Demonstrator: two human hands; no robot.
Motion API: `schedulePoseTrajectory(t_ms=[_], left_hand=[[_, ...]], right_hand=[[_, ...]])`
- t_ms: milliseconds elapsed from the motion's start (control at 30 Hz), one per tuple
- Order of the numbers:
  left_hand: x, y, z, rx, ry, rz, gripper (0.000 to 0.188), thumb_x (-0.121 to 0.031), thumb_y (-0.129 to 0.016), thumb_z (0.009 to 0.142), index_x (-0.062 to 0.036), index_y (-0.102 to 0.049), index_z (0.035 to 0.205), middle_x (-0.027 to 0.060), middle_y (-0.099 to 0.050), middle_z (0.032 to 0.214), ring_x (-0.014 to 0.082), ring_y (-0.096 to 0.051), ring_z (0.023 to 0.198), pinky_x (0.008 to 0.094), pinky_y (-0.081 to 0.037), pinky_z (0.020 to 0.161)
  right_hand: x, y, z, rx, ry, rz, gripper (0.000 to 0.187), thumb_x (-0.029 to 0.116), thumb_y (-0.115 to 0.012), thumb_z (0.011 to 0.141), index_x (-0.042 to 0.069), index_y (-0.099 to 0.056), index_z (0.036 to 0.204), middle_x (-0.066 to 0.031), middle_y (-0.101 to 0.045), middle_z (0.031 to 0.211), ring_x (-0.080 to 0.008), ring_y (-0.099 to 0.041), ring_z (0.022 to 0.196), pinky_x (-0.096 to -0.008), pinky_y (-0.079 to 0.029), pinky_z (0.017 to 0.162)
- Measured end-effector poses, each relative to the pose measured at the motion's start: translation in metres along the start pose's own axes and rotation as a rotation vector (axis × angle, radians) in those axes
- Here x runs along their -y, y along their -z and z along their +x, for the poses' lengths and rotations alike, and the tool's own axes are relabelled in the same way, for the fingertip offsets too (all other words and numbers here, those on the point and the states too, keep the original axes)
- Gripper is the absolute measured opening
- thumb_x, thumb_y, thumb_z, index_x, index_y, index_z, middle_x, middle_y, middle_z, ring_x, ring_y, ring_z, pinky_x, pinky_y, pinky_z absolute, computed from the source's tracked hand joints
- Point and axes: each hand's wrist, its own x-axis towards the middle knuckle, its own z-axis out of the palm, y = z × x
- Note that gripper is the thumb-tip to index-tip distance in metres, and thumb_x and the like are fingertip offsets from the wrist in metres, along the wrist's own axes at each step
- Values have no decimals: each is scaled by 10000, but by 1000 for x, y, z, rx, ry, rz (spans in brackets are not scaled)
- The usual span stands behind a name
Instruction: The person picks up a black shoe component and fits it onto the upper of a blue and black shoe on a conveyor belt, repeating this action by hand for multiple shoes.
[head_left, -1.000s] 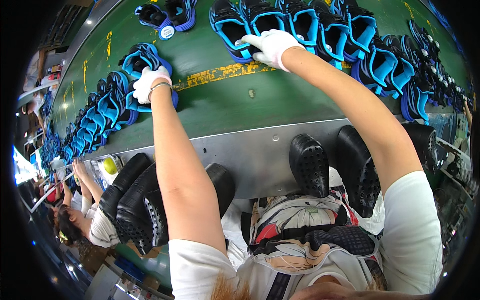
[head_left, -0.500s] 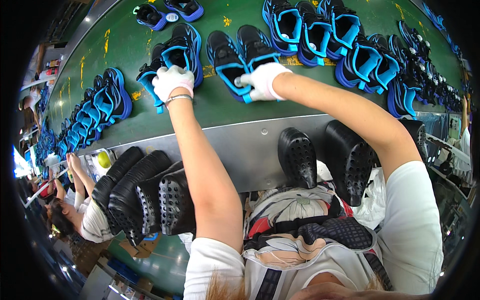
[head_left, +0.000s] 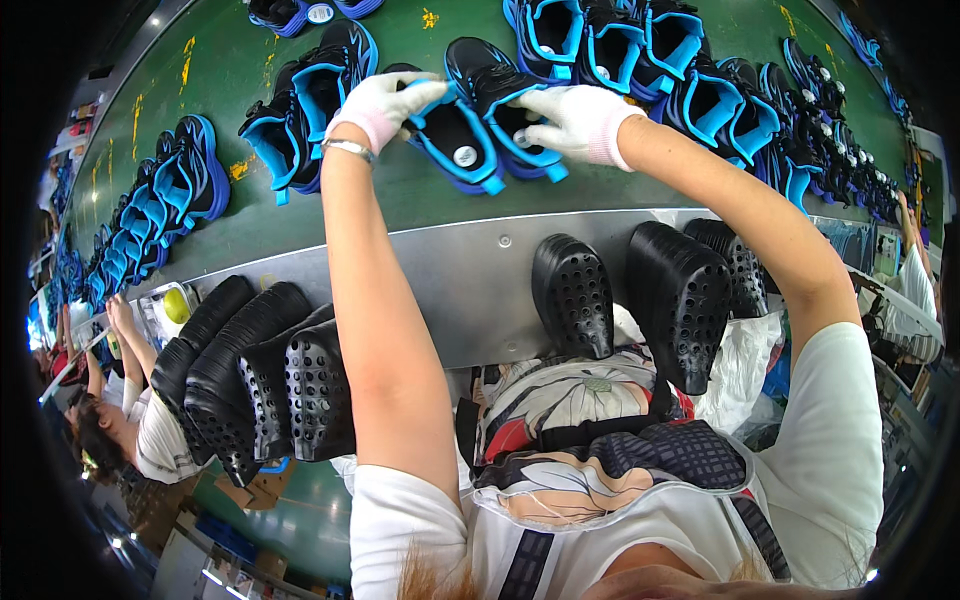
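A pair of black sports shoes with bright blue lining stands on the green bench, heels toward me. My left hand [head_left: 385,106], in a white glove, is closed at the collar of the left shoe [head_left: 452,128]. A round white sticker [head_left: 464,156] lies inside that shoe. My right hand [head_left: 580,122], also gloved, reaches into the opening of the right shoe [head_left: 492,80], its fingers bent together. Something small and pale shows at its fingertips, too hidden to name. Another pair of shoes [head_left: 320,95] stands just left of my left hand.
Rows of similar shoes [head_left: 640,50] line the green bench [head_left: 440,212] to the right, and more [head_left: 160,215] stand at left. Black perforated shoe lasts [head_left: 320,385] hang along the metal edge [head_left: 450,290] on both sides of me. Another person [head_left: 150,430] works at far left.
My left hand has left the pair at left and moved right to the middle pair. My right hand has shifted from the left shoe to the right one. A round sticker now shows in the left shoe.
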Motion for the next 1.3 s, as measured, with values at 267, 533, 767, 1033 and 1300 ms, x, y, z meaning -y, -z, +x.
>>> schedulePoseTrajectory(t_ms=[267,533,767,1033,1300], left_hand=[[35,-11,12,-315,145,-234,810,-722,-435,844,51,-648,961,113,-623,789,212,-581,572,300,-494,525],[49,-77,-45,-802,-121,-320,628,-394,-595,911,35,-463,1349,199,-509,1365,257,-510,1225,350,-364,1043],[110,-94,-23,-677,-80,209,526,-294,-501,922,45,-457,1323,282,-513,1284,427,-479,1175,430,-349,1027],[124,-63,-31,-359,118,-176,562,-306,-512,945,-107,-354,1446,53,-569,1011,129,-536,855,286,-466,694],[102,-106,-141,-413,161,-287,570,-317,-509,968,-52,-352,1447,147,-503,1304,243,-585,1029,353,-513,809]], right_hand=[[24,-1,6,108,-42,-100,399,295,-504,896,49,-561,1205,-182,-647,1004,-332,-630,912,-391,-492,830],[-1,52,-111,-364,35,-122,341,364,-515,905,76,-628,1047,-177,-653,862,-354,-631,833,-425,-497,763],[-37,40,-295,-578,-449,29,255,276,-589,888,52,-664,985,-115,-674,863,-248,-659,804,-323,-518,751],[-67,-79,-350,-364,-643,265,504,285,-690,784,106,-557,1236,-131,-582,1142,-264,-618,1019,-348,-497,878],[-98,-55,-389,-768,-615,236,300,143,-668,817,67,-641,1105,-86,-637,982,-185,-649,851,-302,-526,800]])
